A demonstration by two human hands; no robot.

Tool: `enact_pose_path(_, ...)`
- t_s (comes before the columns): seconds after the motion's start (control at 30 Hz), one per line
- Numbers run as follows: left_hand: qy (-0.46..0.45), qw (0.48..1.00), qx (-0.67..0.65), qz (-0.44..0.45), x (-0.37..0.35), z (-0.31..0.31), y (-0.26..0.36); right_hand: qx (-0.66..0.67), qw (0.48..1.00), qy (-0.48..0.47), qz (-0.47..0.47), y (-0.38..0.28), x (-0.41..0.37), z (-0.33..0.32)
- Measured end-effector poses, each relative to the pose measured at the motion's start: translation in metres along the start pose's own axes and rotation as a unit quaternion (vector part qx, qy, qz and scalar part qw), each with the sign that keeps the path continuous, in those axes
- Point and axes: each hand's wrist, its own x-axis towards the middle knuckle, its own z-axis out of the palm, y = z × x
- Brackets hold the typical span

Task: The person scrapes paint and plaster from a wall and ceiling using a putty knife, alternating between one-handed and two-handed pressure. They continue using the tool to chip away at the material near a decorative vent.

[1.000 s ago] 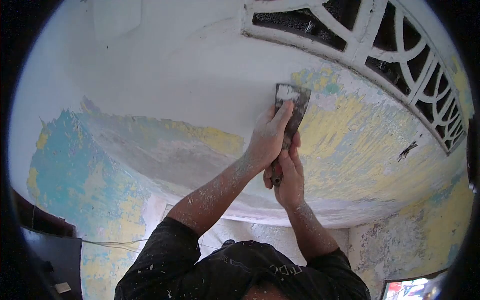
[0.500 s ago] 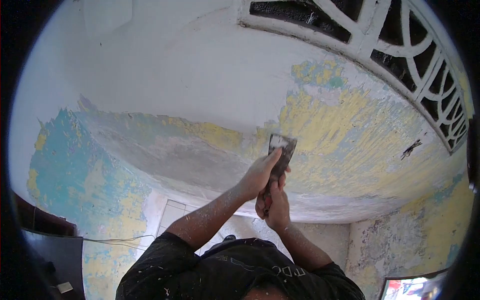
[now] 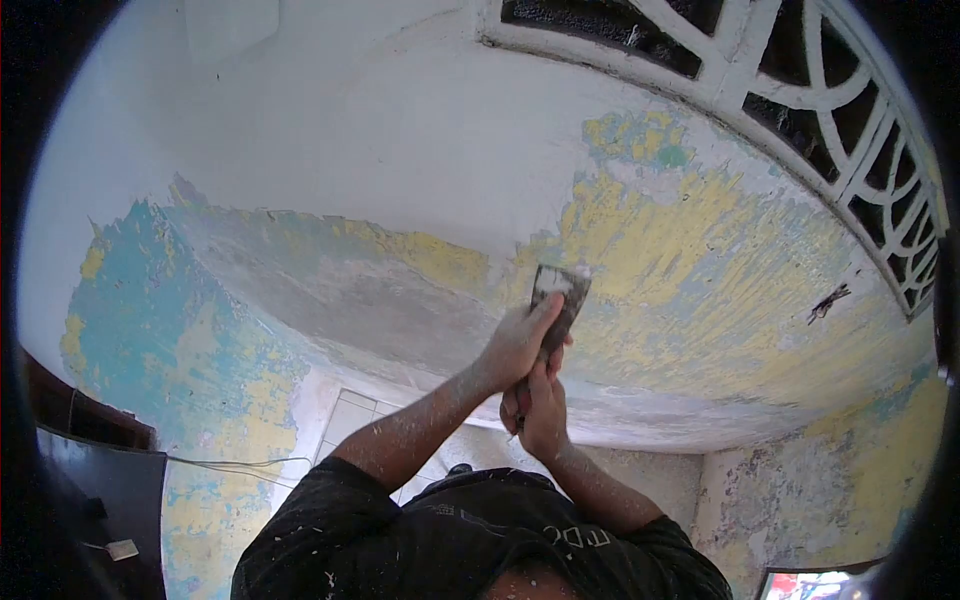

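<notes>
A scraper (image 3: pixel 572 298) with a wide, smeared metal blade points up the wall, its edge at the border between white paint and bare yellow patches. My left hand (image 3: pixel 515 345) is closed around the upper part of the scraper, thumb lying along the blade. Lower down, my right hand (image 3: pixel 543 415) wraps the handle, which is mostly hidden by the fingers. Both forearms are speckled with pale flakes. Around the blade, the wall (image 3: pixel 650 255) shows yellow, light blue and grey layers where the white coat is off.
A white openwork vent grille (image 3: pixel 735 75) runs along the upper right. Wires (image 3: pixel 828 302) stick out of the wall at right. At lower left stands a dark cabinet (image 3: pixel 120 505) with a cable beside it. A bright screen-like panel (image 3: pixel 815 585) is at lower right. Floor tiles (image 3: pixel 350 415) show below.
The scraper and both hands have shifted slightly left, with the right hand also a little lower. The view has tilted slightly. Both hands keep their hold.
</notes>
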Motion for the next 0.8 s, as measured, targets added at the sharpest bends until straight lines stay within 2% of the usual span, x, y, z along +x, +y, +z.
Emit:
enact_pose_path(0.07,-0.008,1.0,0.0,-0.01,-0.001,0.0,-0.012,-0.02,0.999,0.007,-0.026,0.005,-0.002,-0.004)
enact_pose_path(0.1,-0.007,1.0,0.001,-0.01,0.005,0.001,0.001,-0.019,0.999,0.006,-0.026,-0.002,0.008,-0.003)
enact_pose_path(0.17,0.055,0.998,0.02,0.025,0.017,0.002,0.029,-0.007,1.0,-0.025,0.0,-0.018,0.029,0.0)
enact_pose_path(0.23,0.038,0.997,0.046,0.058,0.014,0.0,0.027,0.0,1.0,-0.029,0.0,-0.018,0.028,0.004)
enact_pose_path(0.3,0.036,0.999,0.011,0.01,0.013,-0.002,0.016,-0.018,1.0,-0.007,-0.008,-0.016,0.021,0.005)
enact_pose_path(0.4,0.015,0.999,0.042,0.025,0.001,-0.001,-0.01,-0.043,0.998,0.04,-0.016,0.005,0.005,0.001)
enact_pose_path(0.5,0.042,0.998,0.028,0.047,0.02,0.0,0.024,-0.022,0.999,-0.014,-0.038,-0.022,0.031,0.004)
enact_pose_path(0.57,0.04,0.998,0.025,0.037,0.017,0.0,0.035,-0.019,0.999,-0.006,-0.029,-0.027,0.03,0.014)
enact_pose_path(0.67,0.023,0.998,0.036,0.038,0.011,-0.005,0.015,-0.001,1.0,-0.003,-0.019,-0.01,0.021,0.007)
enact_pose_path(0.77,0.014,0.999,0.032,0.003,0.005,-0.008,-0.004,-0.038,0.999,0.0,-0.017,0.006,0.016,-0.001)
enact_pose_path(0.8,0.02,0.998,0.057,0.032,0.009,-0.005,0.0,-0.113,0.989,0.008,-0.099,0.008,0.022,-0.005)
